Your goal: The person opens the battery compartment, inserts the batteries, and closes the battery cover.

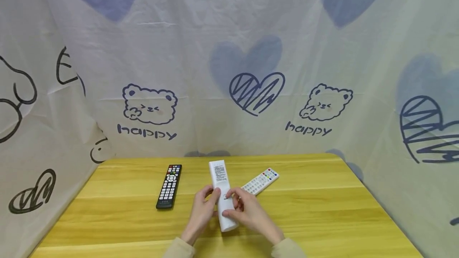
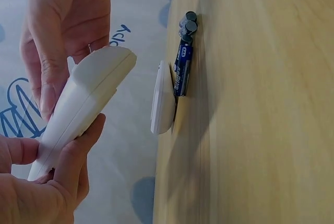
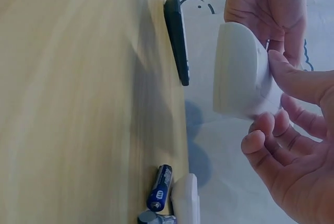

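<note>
A white remote control (image 1: 223, 186) is held over the table with its back upward, a printed label near its far end. My left hand (image 1: 202, 209) grips it along the left side, thumb on top and fingers beneath, as the left wrist view also shows. From the other side my right hand (image 1: 252, 212) holds the remote's near half. Its thumb and curled fingers touch the back around the battery cover. A small raised edge (image 2: 71, 63) shows near the right fingers; whether the cover is loose I cannot tell.
On the wooden table (image 1: 322, 210), a black remote control (image 1: 169, 186) lies to the left. A smaller white remote control (image 1: 261, 181) lies behind my right hand. Several dark blue batteries (image 2: 183, 65) lie near it, hidden in the head view. Printed cloth (image 1: 201, 51) hangs around the table.
</note>
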The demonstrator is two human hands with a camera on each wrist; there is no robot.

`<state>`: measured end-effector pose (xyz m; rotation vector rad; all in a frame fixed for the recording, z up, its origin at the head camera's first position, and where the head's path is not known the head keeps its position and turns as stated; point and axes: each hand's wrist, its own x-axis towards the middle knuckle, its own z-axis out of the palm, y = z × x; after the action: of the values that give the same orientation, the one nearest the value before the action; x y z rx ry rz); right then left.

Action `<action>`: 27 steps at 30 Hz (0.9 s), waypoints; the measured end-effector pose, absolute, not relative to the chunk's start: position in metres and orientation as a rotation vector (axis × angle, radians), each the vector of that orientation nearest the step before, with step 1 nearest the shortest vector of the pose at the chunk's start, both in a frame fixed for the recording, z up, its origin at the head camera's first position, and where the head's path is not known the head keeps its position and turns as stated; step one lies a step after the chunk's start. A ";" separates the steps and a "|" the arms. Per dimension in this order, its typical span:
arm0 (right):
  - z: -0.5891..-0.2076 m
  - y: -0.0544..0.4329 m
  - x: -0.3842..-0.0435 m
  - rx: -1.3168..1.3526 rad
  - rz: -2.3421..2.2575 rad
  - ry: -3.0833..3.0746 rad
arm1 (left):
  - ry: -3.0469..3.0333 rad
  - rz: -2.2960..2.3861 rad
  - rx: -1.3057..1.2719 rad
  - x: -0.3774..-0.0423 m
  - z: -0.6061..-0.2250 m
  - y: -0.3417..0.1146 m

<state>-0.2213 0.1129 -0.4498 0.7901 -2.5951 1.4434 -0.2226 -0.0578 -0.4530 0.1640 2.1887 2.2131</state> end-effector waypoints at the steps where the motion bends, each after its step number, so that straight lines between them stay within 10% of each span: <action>1: -0.449 0.112 -0.222 0.785 1.431 -2.605 | 2.192 2.214 0.168 -0.223 -0.453 -0.058; 27: -0.441 0.106 -0.214 0.729 1.225 -2.655 | 2.196 2.244 0.138 -0.222 -0.456 -0.062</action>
<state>-0.2136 0.1064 -0.4411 0.7286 -2.6546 1.2253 -0.2219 -0.0624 -0.4561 0.1380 2.1955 2.2443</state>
